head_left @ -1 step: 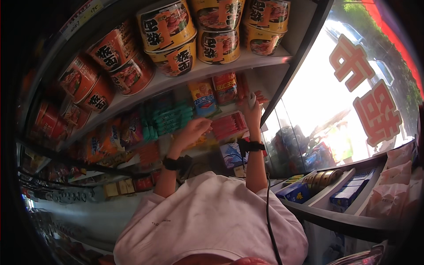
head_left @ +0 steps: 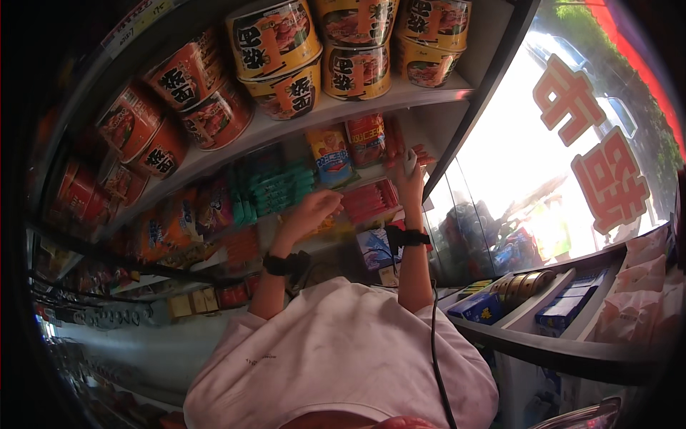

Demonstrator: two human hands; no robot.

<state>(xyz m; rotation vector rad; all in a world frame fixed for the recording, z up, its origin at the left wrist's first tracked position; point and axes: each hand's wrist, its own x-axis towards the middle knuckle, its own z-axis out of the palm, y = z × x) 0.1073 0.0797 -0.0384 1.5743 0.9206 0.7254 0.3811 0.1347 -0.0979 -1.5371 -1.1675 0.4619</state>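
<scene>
So the right hand [head_left: 409, 182] grips some small grey thing [head_left: 410, 163]; left hand's [head_left: 319, 209] by red packets [head_left: 370, 201], can't tell if it's closed.

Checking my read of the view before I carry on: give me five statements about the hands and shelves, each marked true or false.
1. The green packs lie left of the left hand. True.
2. The left hand is nearer the window than the right hand. False: the right hand is nearer the window.
3. Black bands circle both wrists. True.
4. The noodle tubs sit on a shelf below the green packs. False: the noodle tubs sit on the shelf above.
5. The right hand holds a small pale grey object. True.
</scene>
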